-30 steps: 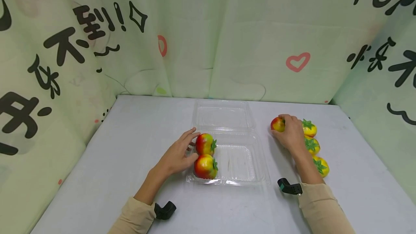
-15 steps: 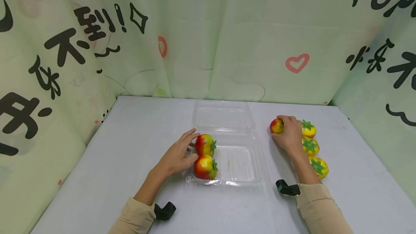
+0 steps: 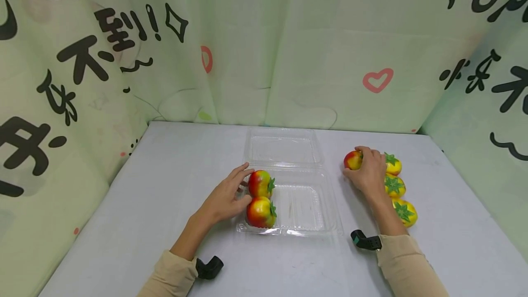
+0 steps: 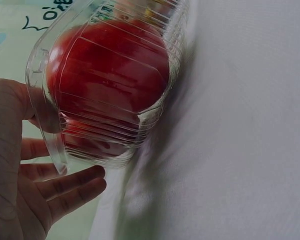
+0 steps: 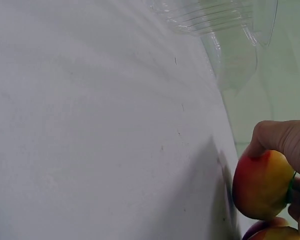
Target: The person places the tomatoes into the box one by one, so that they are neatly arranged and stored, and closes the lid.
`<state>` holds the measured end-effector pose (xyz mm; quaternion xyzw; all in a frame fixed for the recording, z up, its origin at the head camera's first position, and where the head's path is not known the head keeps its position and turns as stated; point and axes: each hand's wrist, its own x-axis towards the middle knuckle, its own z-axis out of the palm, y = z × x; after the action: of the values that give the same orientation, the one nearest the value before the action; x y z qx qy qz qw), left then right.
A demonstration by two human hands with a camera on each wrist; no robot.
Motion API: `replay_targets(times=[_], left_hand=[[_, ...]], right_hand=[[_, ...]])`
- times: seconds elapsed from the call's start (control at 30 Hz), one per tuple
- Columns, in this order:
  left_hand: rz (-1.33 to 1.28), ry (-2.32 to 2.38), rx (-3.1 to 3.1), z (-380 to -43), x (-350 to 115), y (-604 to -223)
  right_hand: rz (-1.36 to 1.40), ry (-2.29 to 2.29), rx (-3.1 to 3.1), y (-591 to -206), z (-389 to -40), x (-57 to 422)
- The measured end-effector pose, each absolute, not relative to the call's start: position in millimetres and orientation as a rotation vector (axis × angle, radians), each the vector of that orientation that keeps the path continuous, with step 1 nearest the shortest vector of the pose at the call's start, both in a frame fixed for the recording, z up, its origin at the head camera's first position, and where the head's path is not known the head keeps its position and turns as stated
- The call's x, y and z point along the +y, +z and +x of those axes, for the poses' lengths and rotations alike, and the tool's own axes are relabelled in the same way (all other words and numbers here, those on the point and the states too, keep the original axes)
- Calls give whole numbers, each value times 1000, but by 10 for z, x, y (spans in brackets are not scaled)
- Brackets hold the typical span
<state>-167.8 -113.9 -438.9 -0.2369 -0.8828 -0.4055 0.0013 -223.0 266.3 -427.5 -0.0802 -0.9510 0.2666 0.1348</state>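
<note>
My right hand (image 3: 368, 171) grips a red-and-yellow toy fruit (image 3: 352, 160) at the right of the table. In the right wrist view the thumb lies over this fruit (image 5: 262, 185), with fingers on its green-topped side. My left hand (image 3: 228, 196) lies along the left side of a clear plastic clamshell box (image 3: 305, 205), fingers fairly straight. The left wrist view shows its thumb and fingers (image 4: 72, 187) right at the box's rim. Inside the box, along its left side, two like fruits (image 3: 261, 183) sit one behind the other, green tops facing right.
Three more fruits (image 3: 394, 186) with green leafy tops stand in a row at the right, partly behind my right hand and forearm. The box's clear lid (image 3: 284, 146) lies folded back. A pale printed curtain (image 3: 330, 49) surrounds the white table (image 3: 185, 150).
My right hand and the fruit it holds shift only slightly. The left hand, the box and the two fruits inside stay in place.
</note>
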Motion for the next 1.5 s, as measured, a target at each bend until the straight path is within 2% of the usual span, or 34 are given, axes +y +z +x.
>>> replay_targets(times=[1.5], left_hand=[[-768,-1278,-2758,-1682,-1130,-4380]], right_hand=[[81,944,-2566,-3870,-1718,2169]])
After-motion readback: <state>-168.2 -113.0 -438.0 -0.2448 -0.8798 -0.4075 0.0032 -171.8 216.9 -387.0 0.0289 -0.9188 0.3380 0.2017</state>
